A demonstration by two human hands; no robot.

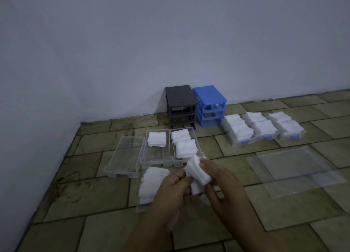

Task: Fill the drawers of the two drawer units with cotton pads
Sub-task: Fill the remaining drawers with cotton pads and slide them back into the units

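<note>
We hold a stack of cotton pads [198, 173] with both hands: left hand [170, 193] and right hand [223, 183] fingers curled round it. It sits above the floor, near three clear drawers [157, 147]; two hold pads. Grey unit [180, 104] and blue unit [210, 105] stand against the wall. Three filled drawers [263, 127] lie right.

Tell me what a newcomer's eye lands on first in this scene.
First, the two hands in the foreground: the left hand and right hand together hold a stack of white cotton pads above the tiled floor. Next, the bright blue drawer unit beside the dark grey drawer unit against the wall. To the blue unit's right, three clear drawers heaped with pads stand in a row.
</note>
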